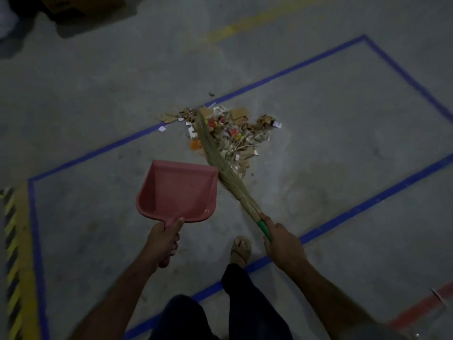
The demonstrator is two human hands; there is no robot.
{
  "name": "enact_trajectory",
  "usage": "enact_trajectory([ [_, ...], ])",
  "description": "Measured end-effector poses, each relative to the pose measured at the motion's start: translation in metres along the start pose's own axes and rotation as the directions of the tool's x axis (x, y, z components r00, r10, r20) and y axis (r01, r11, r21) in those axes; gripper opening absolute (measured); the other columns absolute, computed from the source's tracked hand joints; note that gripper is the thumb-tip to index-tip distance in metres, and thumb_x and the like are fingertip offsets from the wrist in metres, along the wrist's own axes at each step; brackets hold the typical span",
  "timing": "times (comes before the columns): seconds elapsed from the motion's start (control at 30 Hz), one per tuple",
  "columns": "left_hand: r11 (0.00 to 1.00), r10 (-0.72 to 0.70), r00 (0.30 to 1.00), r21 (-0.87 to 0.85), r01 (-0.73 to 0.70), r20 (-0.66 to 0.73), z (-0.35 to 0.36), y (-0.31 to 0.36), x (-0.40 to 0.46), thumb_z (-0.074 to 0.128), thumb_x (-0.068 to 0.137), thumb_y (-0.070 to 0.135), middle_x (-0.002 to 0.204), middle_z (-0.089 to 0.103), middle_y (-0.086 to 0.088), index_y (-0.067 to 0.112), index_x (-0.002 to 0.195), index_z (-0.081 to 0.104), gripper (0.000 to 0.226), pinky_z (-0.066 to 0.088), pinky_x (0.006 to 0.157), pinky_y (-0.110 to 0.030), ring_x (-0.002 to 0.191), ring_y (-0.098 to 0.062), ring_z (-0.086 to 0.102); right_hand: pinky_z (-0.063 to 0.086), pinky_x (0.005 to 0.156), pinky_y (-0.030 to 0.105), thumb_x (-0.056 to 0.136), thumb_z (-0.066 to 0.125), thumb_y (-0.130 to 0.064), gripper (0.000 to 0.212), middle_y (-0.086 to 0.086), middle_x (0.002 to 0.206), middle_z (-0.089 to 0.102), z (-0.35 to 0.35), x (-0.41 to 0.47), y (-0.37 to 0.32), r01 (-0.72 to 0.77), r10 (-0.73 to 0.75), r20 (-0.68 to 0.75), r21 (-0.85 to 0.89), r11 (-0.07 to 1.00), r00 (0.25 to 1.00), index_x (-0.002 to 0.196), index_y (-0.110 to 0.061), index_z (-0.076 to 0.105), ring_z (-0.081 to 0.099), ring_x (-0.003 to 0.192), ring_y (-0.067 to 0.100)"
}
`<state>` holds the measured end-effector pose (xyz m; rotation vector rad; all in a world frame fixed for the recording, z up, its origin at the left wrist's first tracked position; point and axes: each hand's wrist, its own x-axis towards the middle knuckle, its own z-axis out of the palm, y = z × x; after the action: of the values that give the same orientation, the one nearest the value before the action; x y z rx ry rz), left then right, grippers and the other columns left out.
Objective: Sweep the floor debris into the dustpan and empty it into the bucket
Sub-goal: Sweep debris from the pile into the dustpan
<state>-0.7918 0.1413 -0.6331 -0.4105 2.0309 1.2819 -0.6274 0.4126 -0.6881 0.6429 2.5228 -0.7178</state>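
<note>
The step in hand is judged to be the gathering sweep: the debris is heaped, but none of it is lying in the pan yet.

The left hand (163, 238) is gripping the handle of the pink plastic dustpan (178, 190), fingers curled fully round it. The pan is empty, and its open front edge is pointing away from the person, towards the heap. Whether that edge is touching the floor cannot be told from this view.

The right hand (282, 241) is closing round the green grip of the straw-bristled hand broom (220, 158), thumb lying along the top. The bristles are reaching forward across the left part of the pile of torn cardboard, paper scraps and small coloured bits (232, 133). The pile is sitting on the grey concrete floor (331, 119), just beyond the right front corner of the pan and partly over the blue tape line (282, 77) marking out a rectangle.

The bucket is not in view.

The next move is judged to call for:
1. Setting the front lip of the dustpan flat on the floor, just beside the near edge of the pile.
2. Drawing the broom back towards the pan, so that the bristles are dragging the scraps over the lip.
3. Keeping the pan steady against the push of the broom.

A sandalled foot (241, 249) is standing between the two forearms, near the blue line.
</note>
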Motion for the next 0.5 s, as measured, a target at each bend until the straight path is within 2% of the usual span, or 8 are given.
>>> enact_trajectory([
  [0.2,1.0,-0.004,0.998,0.027,0.006,-0.064,0.048,-0.016,0.15,0.064,0.099,0.026,0.053,0.037,0.0,0.015,0.074,0.045,0.033,0.025,0.039,-0.015,0.036,-0.009,0.031,0.049,0.067,0.035,0.103,0.038,-0.042,0.063,0.006,0.108,0.051,0.055,0.14,0.057,-0.004,0.031,0.184,-0.146,0.989,0.982,0.156,-0.043,0.004,0.061,0.085,0.027],
  [0.33,0.999,-0.026,0.996,0.038,0.03,-0.08,0.069,-0.066,0.238,0.061,0.1,0.02,0.044,0.04,0.002,0.013,0.066,0.048,0.037,0.027,0.037,-0.014,0.033,-0.01,0.034,0.049,0.072,0.037,0.103,0.037,-0.036,0.058,0.01,0.12,0.05,0.112,0.231,0.117,0.04,0.067,0.288,-0.35,0.936,0.955,0.154,-0.043,0.01,0.062,0.09,0.029],
  [0.4,0.996,-0.061,0.995,0.052,0.065,-0.075,0.072,-0.095,0.278,0.062,0.1,0.024,0.046,0.04,0.0,0.014,0.067,0.048,0.037,0.027,0.039,-0.016,0.033,-0.01,0.033,0.047,0.071,0.034,0.103,0.037,-0.035,0.055,0.009,0.122,0.051,0.133,0.272,0.144,0.037,0.105,0.304,-0.429,0.903,0.947,0.153,-0.045,0.016,0.063,0.092,0.027],
  [0.5,0.996,-0.079,0.996,0.031,0.081,-0.048,0.066,-0.125,0.33,0.063,0.099,0.029,0.054,0.038,-0.002,0.016,0.068,0.047,0.037,0.026,0.042,-0.019,0.038,-0.011,0.033,0.048,0.07,0.033,0.102,0.039,-0.038,0.054,0.006,0.113,0.052,0.149,0.33,0.176,-0.051,0.178,0.228,-0.472,0.88,0.957,0.152,-0.046,0.02,0.062,0.086,0.024],
])
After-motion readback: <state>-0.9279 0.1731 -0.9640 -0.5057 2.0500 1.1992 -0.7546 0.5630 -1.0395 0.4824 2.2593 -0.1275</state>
